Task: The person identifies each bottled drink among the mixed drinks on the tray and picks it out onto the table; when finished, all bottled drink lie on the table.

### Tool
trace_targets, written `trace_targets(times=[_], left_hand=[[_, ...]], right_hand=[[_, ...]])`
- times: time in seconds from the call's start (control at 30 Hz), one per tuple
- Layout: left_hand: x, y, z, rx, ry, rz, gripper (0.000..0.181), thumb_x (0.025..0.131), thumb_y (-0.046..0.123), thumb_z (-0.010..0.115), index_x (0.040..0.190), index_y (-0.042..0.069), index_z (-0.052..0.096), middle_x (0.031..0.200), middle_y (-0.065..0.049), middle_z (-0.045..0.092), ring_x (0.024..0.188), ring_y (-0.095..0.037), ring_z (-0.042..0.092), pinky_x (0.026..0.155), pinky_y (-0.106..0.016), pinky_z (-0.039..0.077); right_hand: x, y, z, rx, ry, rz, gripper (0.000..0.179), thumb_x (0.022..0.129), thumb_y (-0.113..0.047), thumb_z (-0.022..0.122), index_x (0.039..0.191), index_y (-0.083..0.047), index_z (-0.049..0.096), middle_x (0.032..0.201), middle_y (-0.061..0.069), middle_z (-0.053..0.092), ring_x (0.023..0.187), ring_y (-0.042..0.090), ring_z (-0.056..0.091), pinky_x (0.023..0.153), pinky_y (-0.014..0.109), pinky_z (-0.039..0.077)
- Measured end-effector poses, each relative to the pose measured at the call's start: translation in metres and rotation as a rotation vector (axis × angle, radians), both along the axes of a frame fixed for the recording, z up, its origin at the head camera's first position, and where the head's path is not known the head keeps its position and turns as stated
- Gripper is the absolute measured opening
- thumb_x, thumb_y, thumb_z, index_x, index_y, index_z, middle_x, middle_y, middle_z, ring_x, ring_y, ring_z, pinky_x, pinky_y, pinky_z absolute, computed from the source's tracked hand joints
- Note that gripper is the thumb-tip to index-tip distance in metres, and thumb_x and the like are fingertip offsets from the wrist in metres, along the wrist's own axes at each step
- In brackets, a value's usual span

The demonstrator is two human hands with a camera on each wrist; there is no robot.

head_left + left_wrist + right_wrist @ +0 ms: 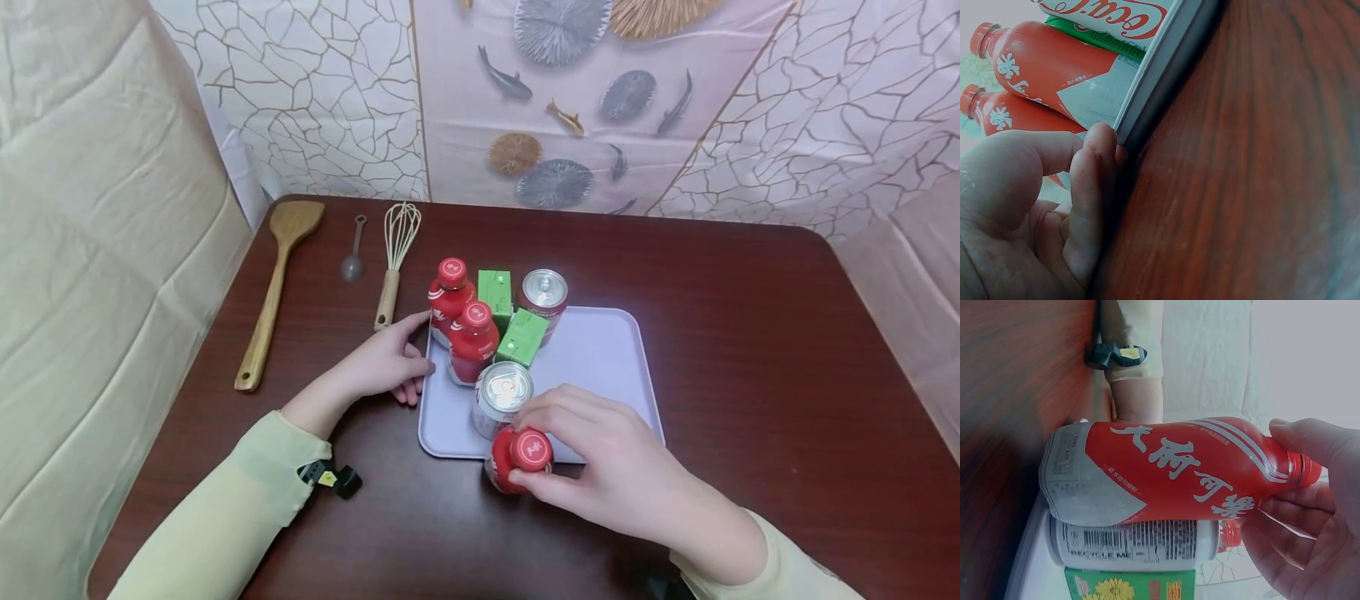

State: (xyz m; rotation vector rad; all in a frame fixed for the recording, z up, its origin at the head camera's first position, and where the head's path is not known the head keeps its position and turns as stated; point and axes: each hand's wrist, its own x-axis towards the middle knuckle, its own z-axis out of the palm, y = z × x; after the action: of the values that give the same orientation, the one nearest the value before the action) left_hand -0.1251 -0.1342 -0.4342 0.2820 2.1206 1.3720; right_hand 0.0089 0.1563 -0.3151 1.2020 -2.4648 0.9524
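My left hand (386, 362) is at the left side of a pale lilac tray (600, 383); in the left wrist view its thumb and fingers pinch the rim. Beside it on the tray stand two red-capped cola bottles, a rear one (450, 300) and a nearer one (474, 346). With thumb and fingers round its upper part, my right hand (607, 446) grips a third red bottle (1179, 469) at the tray's front edge. Right behind that bottle is a white Coca-Cola can (502, 400). Whether the held bottle's base touches anything is unclear.
Two green drink cartons, one rear (495, 293) and one nearer (522, 337), and another can (545, 292) stand on the tray. A wooden spatula (273, 292), a small measuring spoon (354, 254) and a whisk (396, 258) lie on the dark table (750, 350) at left.
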Motion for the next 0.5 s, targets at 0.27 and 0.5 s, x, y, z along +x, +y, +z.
trace_targets(times=[0.27, 0.5], left_hand=[[0.0, -0.001, -0.001, -0.016, -0.011, 0.01, 0.084, 0.095, 0.01, 0.067, 0.164, 0.016, 0.021, 0.07, -0.017, 0.069, 0.055, -0.031, 0.071, 0.052, -0.044, 0.062], [0.0, -0.001, 0.001, -0.013, -0.007, 0.004, 0.084, 0.095, 0.01, 0.067, 0.164, 0.016, 0.02, 0.071, -0.016, 0.069, 0.055, -0.031, 0.071, 0.053, -0.043, 0.062]], right_hand=[[0.003, 0.019, -0.003, 0.008, -0.024, -0.065, 0.031, 0.087, -0.038, 0.083, 0.11, -0.019, 0.073, 0.106, -0.01, 0.072, 0.1, 0.007, 0.067, 0.094, 0.014, 0.053], [-0.001, 0.034, -0.002, -0.021, -0.019, -0.108, 0.03, 0.087, -0.038, 0.083, 0.109, -0.019, 0.075, 0.104, -0.011, 0.073, 0.098, 0.008, 0.068, 0.094, 0.011, 0.052]])
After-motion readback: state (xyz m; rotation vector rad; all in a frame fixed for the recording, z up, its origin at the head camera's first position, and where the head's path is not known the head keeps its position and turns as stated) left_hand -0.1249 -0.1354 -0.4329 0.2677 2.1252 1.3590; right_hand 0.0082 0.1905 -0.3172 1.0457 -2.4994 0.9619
